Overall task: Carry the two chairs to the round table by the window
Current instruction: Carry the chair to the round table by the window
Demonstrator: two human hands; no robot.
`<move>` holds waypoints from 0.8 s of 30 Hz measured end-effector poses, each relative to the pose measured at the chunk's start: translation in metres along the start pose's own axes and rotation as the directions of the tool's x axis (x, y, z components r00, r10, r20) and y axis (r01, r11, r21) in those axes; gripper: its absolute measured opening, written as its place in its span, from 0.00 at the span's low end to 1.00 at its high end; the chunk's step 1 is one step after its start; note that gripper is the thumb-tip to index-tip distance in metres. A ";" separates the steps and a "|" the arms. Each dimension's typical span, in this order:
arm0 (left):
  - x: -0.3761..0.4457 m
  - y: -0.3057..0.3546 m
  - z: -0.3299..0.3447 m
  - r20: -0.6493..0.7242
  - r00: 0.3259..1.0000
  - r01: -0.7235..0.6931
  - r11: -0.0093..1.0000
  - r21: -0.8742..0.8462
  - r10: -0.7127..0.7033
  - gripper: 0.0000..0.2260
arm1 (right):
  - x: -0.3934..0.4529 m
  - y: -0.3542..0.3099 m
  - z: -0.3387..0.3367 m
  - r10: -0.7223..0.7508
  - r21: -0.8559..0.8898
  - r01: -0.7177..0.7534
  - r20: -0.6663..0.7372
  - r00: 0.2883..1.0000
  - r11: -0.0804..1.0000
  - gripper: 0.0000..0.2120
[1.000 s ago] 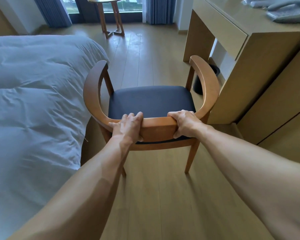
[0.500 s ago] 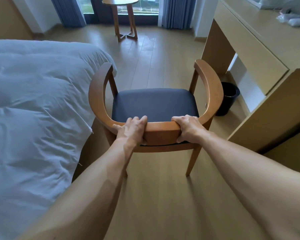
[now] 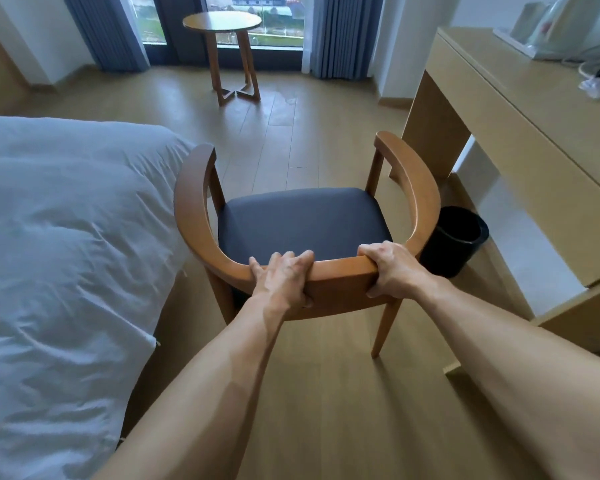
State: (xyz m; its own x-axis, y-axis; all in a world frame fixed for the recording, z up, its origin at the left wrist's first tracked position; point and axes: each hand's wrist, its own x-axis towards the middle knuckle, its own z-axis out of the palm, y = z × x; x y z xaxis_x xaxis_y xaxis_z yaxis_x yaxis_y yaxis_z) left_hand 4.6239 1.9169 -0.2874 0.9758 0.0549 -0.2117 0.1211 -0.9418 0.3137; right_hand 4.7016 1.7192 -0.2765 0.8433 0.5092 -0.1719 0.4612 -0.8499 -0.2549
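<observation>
Head view. One chair (image 3: 305,230) in frame: wooden, curved back and armrest rail, dark padded seat. It sits in the aisle between the bed (image 3: 66,254) on the left and the long table (image 3: 520,133) on the right, seat facing the far window.

Left hand (image 3: 283,280) clamped on the top rail of the chair back, left of centre; fingers curl over the far edge, thumb on the near face. Right hand (image 3: 392,270) clamped on the same rail, right of centre, where the back bends into the right armrest. The two hands are apart, with bare rail between them. Both forearms extended from the near edge.

Near right chair leg visible; whether its foot touches the floor (image 3: 291,140), cannot tell. Other legs mostly hidden by the seat and arms.

Round table (image 3: 221,20): far centre, in front of the window (image 3: 267,19), wooden top on crossed legs. Well apart from the chair, open floor between them. Blue curtains (image 3: 340,36) hang on either side of the glass.

Black waste bin (image 3: 454,240) on the floor just right of the chair, under the long table's edge. White items on the far right of the long table, blurred, not identified. Bed covered with a white duvet.
</observation>
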 end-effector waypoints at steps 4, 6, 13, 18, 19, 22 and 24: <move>0.059 -0.009 -0.020 -0.003 0.999 -0.035 0.999 0.010 0.035 0.21 | 0.056 0.009 -0.012 0.013 0.043 -0.013 -0.006 1.000 0.999 0.25; 0.088 -0.020 -0.030 0.014 0.998 -0.059 0.998 0.026 0.059 0.21 | 0.084 0.013 -0.015 0.007 0.056 -0.007 -0.014 1.000 0.998 0.27; 0.193 -0.028 -0.060 -0.004 0.997 -0.074 0.996 0.041 0.074 0.21 | 0.176 0.018 -0.024 -0.046 -0.048 0.039 -0.149 0.988 0.998 0.28; 0.279 -0.036 -0.082 -0.004 0.999 -0.046 0.997 0.060 0.046 0.21 | 0.271 0.037 -0.052 -0.020 -0.090 0.014 -0.069 0.997 0.996 0.24; 0.297 -0.036 -0.086 -0.005 0.999 -0.038 0.998 0.045 0.038 0.21 | 0.290 0.043 -0.058 -0.027 -0.089 0.023 -0.050 0.998 0.996 0.23; 0.355 -0.024 -0.098 -0.001 0.998 -0.068 0.996 0.062 0.068 0.23 | 0.346 0.068 -0.081 -0.046 -0.105 0.046 0.000 0.999 0.993 0.21; 0.394 -0.013 -0.099 -0.069 0.984 -0.156 0.977 0.145 0.167 0.24 | 0.380 0.091 -0.095 -0.050 -0.135 0.052 0.020 0.999 0.990 0.20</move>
State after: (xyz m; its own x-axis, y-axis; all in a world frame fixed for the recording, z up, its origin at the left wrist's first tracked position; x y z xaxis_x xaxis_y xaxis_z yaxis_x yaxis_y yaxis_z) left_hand 5.0251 1.9836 -0.2831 0.9925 -0.0803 -0.0924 -0.0599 -0.9768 0.2054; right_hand 5.0902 1.8219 -0.2743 0.8137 0.5534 -0.1777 0.5373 -0.8328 -0.1331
